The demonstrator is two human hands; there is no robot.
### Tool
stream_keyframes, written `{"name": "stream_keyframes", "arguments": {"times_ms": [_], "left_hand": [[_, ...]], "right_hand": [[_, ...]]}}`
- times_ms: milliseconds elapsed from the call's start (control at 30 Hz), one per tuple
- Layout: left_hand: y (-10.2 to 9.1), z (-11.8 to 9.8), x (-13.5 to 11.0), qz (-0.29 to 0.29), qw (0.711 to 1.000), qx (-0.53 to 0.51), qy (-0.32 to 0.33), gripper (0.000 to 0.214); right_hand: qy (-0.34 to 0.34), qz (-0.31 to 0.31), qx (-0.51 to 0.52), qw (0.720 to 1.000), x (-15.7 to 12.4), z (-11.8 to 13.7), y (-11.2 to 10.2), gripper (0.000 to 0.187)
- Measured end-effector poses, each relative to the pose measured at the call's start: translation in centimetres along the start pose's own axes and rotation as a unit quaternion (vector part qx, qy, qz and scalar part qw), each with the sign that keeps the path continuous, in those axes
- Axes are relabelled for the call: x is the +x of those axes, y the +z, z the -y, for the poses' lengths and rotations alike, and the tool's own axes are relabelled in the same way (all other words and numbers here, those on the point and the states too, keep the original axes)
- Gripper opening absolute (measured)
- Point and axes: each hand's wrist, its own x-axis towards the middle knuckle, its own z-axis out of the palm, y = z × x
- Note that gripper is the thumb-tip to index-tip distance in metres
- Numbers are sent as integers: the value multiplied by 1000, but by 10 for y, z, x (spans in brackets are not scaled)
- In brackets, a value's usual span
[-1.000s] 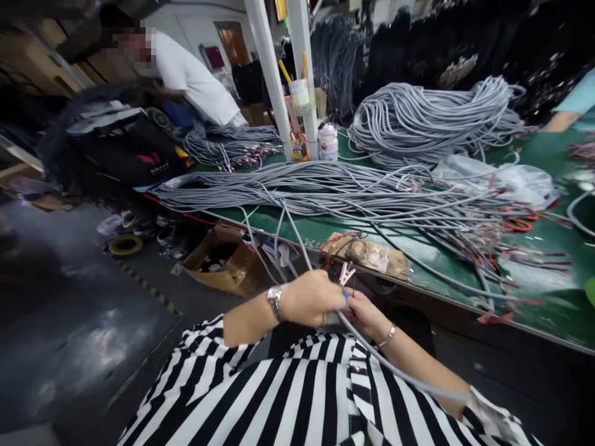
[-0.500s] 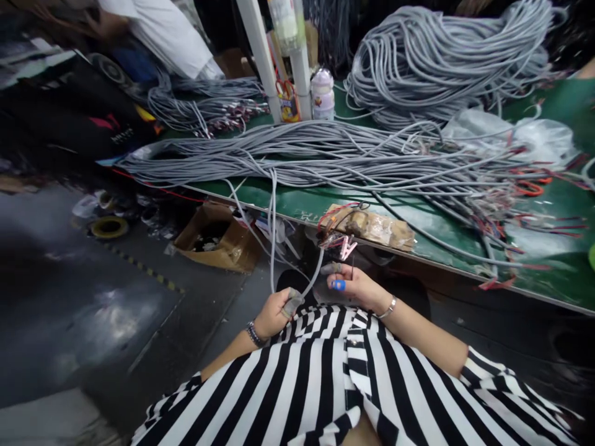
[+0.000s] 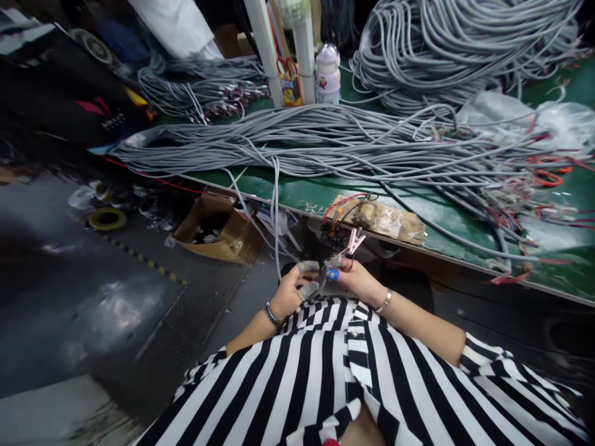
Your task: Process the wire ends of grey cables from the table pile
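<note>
cable [image 3: 324, 280] sat beside the table [image 3: 302, 191], pinched in our right hand [image 3: 357, 282]; our left hand [image 3: 289, 295] curled loosely beside it, gripping nothing we could see. we judged it light, springy and rather smooth, best held close behind its end.

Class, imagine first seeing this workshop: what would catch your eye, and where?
A long bundle of grey cables, spread across the green tabletop, would probably strike first, with a coiled heap of grey cable behind it at upper right. Then the eye might drop to the left hand and right hand, close together between the tabletop and a black-and-white striped shirt.
</note>
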Motion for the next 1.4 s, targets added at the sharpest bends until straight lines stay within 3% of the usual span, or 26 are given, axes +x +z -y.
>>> {"name": "stream_keyframes", "arguments": {"times_ms": [133, 233, 367, 500, 567, 700, 767, 867, 967, 1033, 1100, 1167, 1200, 1300, 1400], "left_hand": [[8, -18, 27, -14, 995, 21, 94, 39], [10, -24, 39, 2, 995, 22, 99, 25], [19, -20, 40, -41, 993, -114, 12, 24], [31, -19, 38, -103, 958, -257, -79, 26], [32, -21, 37, -102, 937, -314, -118, 25], [20, -25, 39, -70, 890, -412, -181, 16], [7, -24, 42, -83, 880, -430, -183, 20], [-12, -17, 48, -156, 889, -411, -126, 30], [-14, -9, 44, -208, 913, -341, -85, 23], [-4, -5, 35, -133, 948, -277, -85, 22], [10, -2, 24, 22, 970, -220, -98, 36], [21, -1, 18, 152, 961, -198, -118, 45], [25, 0, 16, 185, 953, -202, -130, 49], [32, 5, 17, 162, 946, -233, -153, 51], [36, 10, 20, 79, 964, -213, -136, 48]], "right_hand": [[2, 23, -20, 1000, 0, -5, -5, 36], [3, 42, -49, 998, -2, -6, -9, 35], [4, 46, -66, 997, -5, -5, -13, 34], [5, 66, -88, 994, -4, -4, -15, 35], [4, 71, -92, 993, -3, -3, -16, 36], [-6, 83, -96, 992, -3, -1, -16, 35], [-2, 107, -101, 989, -4, 0, -16, 34], [4, 136, -108, 985, -7, 0, -16, 34], [-2, 102, -97, 990, -8, -1, -17, 34], [-9, 74, -86, 993, -9, -1, -16, 34], [-8, 78, -82, 993, -9, 0, -14, 33], [-10, 80, -78, 994, -9, 1, -11, 32], [-17, 71, -78, 994, -9, 2, -10, 32], [-64, 11, -74, 995, -9, 4, -5, 32], [-75, 32, -43, 996, -10, 5, -2, 35]]}}
